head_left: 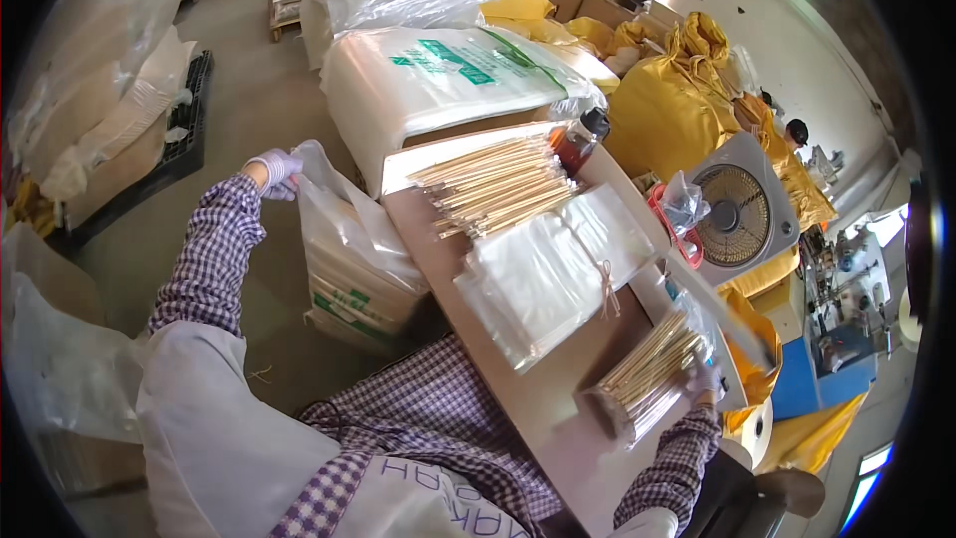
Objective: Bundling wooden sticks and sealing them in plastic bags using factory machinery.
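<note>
My left hand (276, 174), in a pale thin glove, is closed on the top edge of a large clear plastic sack (354, 239) that stands on the floor beside the table. White packs with green print fill the sack. At the table's right side my right hand (705, 381), gloved too, grips the side of a clear bag of thin wooden sticks (652, 374); some fingers are hidden. Between my hands lie a stack of flat clear plastic bags (558, 274) tied with a string and a loose pile of wooden sticks (503, 184).
A dark-capped bottle (580, 142) stands behind the sticks. Beyond the table's right edge are a grey box fan (735, 209) and a red basket (675, 224). Large white bales (448, 80) and yellow sacks (662, 105) crowd the far side. A black pallet (184, 139) lies left.
</note>
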Demonstrator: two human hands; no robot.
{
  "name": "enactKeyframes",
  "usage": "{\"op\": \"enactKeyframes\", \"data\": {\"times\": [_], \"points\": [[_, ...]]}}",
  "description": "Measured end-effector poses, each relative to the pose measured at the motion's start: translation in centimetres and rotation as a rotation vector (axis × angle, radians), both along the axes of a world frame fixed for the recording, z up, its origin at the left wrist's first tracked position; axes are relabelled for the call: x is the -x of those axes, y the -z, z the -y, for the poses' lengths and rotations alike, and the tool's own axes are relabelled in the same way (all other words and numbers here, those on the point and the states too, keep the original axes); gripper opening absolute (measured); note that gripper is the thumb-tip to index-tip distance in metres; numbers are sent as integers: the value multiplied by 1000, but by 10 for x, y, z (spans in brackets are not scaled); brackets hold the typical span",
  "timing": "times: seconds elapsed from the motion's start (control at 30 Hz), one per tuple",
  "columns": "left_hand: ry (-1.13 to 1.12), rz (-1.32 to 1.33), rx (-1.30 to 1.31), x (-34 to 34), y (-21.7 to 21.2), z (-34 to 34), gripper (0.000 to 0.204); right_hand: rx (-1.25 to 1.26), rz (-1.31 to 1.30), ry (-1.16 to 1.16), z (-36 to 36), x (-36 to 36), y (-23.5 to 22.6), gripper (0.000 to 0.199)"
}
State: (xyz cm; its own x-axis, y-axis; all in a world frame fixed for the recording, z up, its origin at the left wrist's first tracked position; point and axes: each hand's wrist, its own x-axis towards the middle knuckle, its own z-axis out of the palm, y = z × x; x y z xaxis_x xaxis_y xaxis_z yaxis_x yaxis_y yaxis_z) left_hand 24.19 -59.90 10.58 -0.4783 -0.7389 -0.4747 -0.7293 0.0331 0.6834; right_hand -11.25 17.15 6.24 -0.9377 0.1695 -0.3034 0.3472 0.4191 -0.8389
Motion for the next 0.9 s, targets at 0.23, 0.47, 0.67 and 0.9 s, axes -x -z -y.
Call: {"op": "enactKeyframes", "data": {"times": [0.23,0.47,0.67,0.9], "points": [[-4,17,62,31,-2,3,29,477,14,46,71,-122,61,42],[116,-475,-136,17,60,-29,28,1140,-90,219,223,-215,41,25],[30,-590,-316,17,24,-72,29,1540,-186,-156,410,-189,-48,27],[-34,-416,-348,25,24,-62,29,1226,-270,-522,472,-175,11,18]]}}
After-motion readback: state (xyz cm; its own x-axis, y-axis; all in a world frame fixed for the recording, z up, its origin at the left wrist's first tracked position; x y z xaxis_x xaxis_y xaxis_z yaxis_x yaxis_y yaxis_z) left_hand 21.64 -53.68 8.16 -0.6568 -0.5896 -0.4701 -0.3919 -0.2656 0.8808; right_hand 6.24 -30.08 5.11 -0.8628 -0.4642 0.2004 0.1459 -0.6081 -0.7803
